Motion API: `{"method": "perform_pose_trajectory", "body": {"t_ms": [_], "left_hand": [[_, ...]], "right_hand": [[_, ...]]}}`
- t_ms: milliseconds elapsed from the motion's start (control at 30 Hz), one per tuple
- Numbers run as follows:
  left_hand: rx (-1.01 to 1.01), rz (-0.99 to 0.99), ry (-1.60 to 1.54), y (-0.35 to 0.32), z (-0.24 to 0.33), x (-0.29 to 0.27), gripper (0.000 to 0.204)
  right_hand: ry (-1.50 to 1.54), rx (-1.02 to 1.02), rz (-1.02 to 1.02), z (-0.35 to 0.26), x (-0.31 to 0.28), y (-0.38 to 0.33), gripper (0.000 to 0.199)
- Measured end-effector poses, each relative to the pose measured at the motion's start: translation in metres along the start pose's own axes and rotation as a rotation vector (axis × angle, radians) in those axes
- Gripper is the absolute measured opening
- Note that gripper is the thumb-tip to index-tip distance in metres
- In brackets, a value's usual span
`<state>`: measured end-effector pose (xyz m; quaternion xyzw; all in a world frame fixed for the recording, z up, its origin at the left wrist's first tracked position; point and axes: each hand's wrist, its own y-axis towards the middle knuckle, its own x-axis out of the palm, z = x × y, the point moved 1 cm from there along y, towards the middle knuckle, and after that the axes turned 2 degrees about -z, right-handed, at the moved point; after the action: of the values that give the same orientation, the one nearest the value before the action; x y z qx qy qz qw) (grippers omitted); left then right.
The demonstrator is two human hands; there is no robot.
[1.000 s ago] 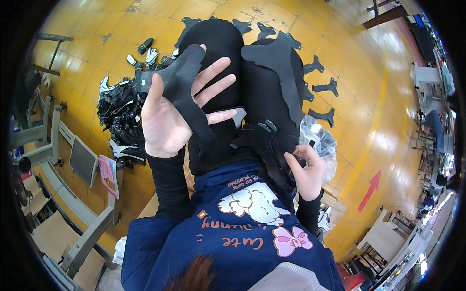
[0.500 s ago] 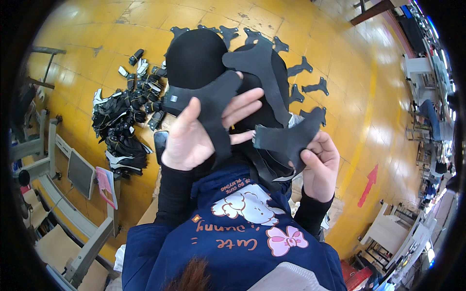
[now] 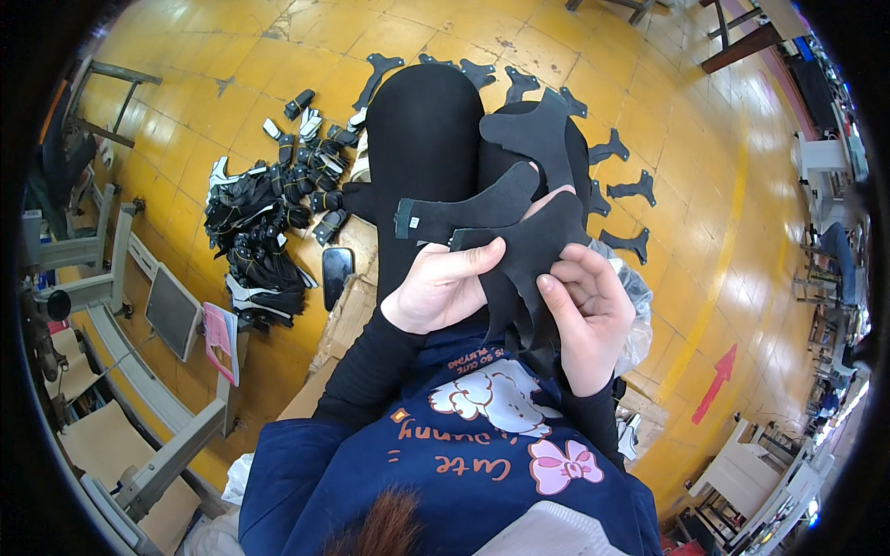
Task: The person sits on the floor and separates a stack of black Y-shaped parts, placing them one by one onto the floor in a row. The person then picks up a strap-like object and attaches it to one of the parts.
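Observation:
My left hand (image 3: 422, 295) is closed on two flat black Y-shaped pieces, its thumb pressing on top and its fingers mostly hidden behind them. The rear piece (image 3: 464, 215) reaches up and left over my lap and has a small white label near its end. In front of it lies the other Y-shaped piece (image 3: 549, 232), partly overlapping. My right hand (image 3: 593, 320) pinches the right edge of that front piece between thumb and fingers. A third black piece (image 3: 538, 137) rests on my right thigh. More dark material hangs below the hands, its shape unclear.
Several similar black pieces (image 3: 633, 189) lie spread on the yellow floor around my knees. A heap of bundled black and white parts (image 3: 255, 218) sits at the left. Nearer are a phone (image 3: 337, 276), cardboard (image 3: 345, 322) and a clear plastic bag (image 3: 636, 310). Metal frames (image 3: 176, 435) stand far left.
My right hand has brought its piece leftward onto the one in my left hand. The open left palm has turned, and its thumb now closes over the pieces. The view has shifted slightly.

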<state>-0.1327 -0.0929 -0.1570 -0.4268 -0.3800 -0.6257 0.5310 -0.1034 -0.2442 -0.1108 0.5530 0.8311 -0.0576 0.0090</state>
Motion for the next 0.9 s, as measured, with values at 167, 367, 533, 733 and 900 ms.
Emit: {"method": "perform_pose_trajectory", "body": {"t_ms": [167,367,533,733,900], "left_hand": [[-0.049,-0.030,-0.065,-0.001,-0.001,-0.011,0.047],[0.155,-0.056,0.042,0.006,0.018,0.010,0.067],[0.351,-0.121,-0.096,-0.010,0.061,-0.018,0.061],[0.432,-0.211,-0.137,-0.020,0.077,-0.031,0.060],[0.413,-0.151,-0.130,-0.023,0.077,-0.035,0.061]], "right_hand": [[0.009,0.020,-0.002,0.002,-0.001,0.000,0.031],[0.117,0.185,-0.085,-0.001,-0.019,-0.007,0.030],[-0.246,0.140,-0.582,0.023,-0.027,-0.019,0.026],[-0.499,-0.162,-0.397,0.041,-0.011,-0.023,0.018],[-0.852,-0.137,0.023,0.037,-0.020,-0.009,0.013]]}}
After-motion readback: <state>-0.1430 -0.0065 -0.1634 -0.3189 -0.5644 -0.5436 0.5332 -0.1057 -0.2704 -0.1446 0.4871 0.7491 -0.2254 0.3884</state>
